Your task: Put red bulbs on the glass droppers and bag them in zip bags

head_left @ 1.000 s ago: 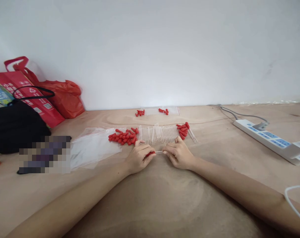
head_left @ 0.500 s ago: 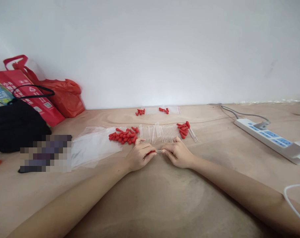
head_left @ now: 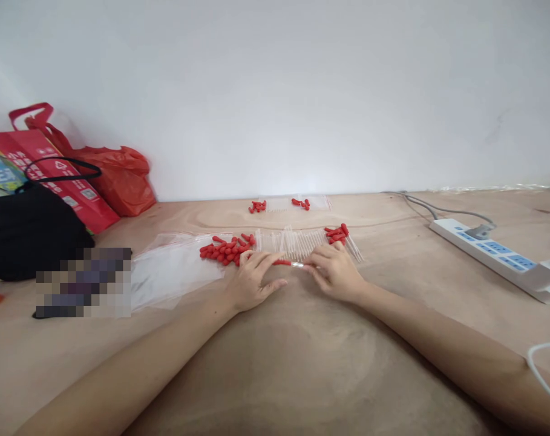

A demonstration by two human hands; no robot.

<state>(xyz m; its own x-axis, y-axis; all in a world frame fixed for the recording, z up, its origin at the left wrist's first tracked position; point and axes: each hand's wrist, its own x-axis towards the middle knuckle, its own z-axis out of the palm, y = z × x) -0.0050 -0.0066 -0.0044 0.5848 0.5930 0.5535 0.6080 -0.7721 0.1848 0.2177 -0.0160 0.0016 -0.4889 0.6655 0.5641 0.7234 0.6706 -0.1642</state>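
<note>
A dropper with a red rubber bulb (head_left: 282,262) and a clear glass tube (head_left: 296,264) lies crosswise between my hands. Pinched fingers of my right hand (head_left: 336,269) grip the tube end. My left hand (head_left: 255,281) has its thumb spread away from its fingers, and its fingertips are at the bulb end. Just beyond the hands, a row of glass tubes (head_left: 297,242) lies side by side. A heap of red bulbs (head_left: 227,249) sits left of the row, partly behind my left hand, and a smaller group of bulbs (head_left: 337,233) rests at its right end.
Clear plastic bags (head_left: 179,269) lie at left, near a blurred-out dark item (head_left: 84,281). Farther left are a black bag (head_left: 34,230) and red bags (head_left: 120,178). Small bagged sets (head_left: 320,203) lie near the wall. A white power strip (head_left: 492,248) stands at right.
The dropper has moved slightly away from me, and its red bulb shows more. My left thumb has come off the bulb and the fingers have spread. The right hand has moved a little forward.
</note>
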